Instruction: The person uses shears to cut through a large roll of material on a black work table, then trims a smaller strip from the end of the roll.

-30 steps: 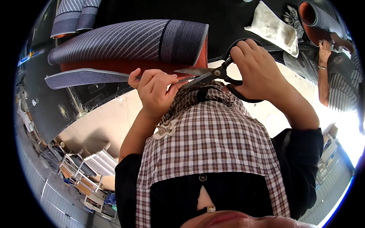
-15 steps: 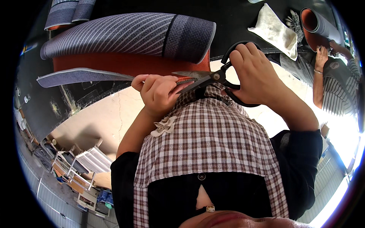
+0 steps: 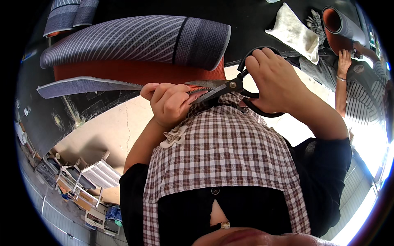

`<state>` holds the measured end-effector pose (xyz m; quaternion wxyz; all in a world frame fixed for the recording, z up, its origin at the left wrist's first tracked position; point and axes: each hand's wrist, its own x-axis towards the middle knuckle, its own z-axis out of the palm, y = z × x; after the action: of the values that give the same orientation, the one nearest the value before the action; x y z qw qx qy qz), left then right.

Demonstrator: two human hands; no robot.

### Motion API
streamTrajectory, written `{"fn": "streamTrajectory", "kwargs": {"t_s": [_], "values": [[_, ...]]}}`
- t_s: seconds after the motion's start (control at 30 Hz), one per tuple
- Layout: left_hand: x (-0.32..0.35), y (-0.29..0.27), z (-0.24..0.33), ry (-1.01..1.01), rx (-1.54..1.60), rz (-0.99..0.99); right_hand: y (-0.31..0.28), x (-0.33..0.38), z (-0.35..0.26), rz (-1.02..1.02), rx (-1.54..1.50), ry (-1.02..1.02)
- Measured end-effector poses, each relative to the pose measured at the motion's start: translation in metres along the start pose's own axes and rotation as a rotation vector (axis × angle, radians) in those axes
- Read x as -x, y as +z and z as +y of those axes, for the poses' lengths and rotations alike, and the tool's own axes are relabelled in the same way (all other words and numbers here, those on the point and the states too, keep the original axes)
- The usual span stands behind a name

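Observation:
A rolled mat (image 3: 123, 43), grey-blue with white stripes on its face and orange-red on its back, lies on the black table before me. My left hand (image 3: 170, 102) pinches the mat's loose near end, whose edge bends up between the fingers. Black-handled scissors (image 3: 233, 85) are in my right hand (image 3: 277, 82), fingers and thumb through the loops. Their blades stand apart around the mat's edge, just right of my left fingertips. Whether the blades touch the material there I cannot tell.
A white cloth (image 3: 293, 33) and a grey glove (image 3: 315, 24) lie at the table's far right. Beyond them another person's hand (image 3: 344, 61) rests on a second rolled mat (image 3: 347, 26). More rolls (image 3: 67, 16) sit far left. A white chair (image 3: 102, 174) stands on the floor.
The scissor blades have closed slightly on the mat's edge. Both hands stay almost in place, and the view has shifted a little.

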<state>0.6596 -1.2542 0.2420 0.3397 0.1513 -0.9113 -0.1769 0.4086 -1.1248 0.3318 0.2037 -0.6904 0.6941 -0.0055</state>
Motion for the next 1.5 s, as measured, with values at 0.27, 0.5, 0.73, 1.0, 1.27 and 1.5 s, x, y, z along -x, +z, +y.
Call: {"fn": "streamTrajectory", "kwargs": {"t_s": [0.27, 0.5, 0.73, 1.0, 1.27, 1.5], "values": [[0.013, 0.011, -0.017, 0.037, 0.078, 0.088, 0.005, 0.004, 0.001, -0.022, -0.046, 0.059], [0.008, 0.002, -0.013, 0.038, 0.052, -0.004, 0.006, 0.008, 0.002, -0.039, -0.011, 0.076], [0.012, 0.006, -0.016, 0.045, 0.064, 0.054, 0.012, 0.013, 0.003, -0.055, -0.025, 0.101], [0.003, 0.009, -0.013, 0.032, 0.073, 0.130, 0.026, 0.017, 0.004, -0.026, -0.085, 0.160], [-0.006, 0.007, -0.005, -0.088, 0.044, 0.053, 0.020, 0.028, 0.028, -0.092, -0.651, 0.450], [-0.023, 0.004, 0.006, -0.006, -0.035, -0.071, 0.060, 0.016, 0.004, 0.221, -1.184, 0.250]]}}
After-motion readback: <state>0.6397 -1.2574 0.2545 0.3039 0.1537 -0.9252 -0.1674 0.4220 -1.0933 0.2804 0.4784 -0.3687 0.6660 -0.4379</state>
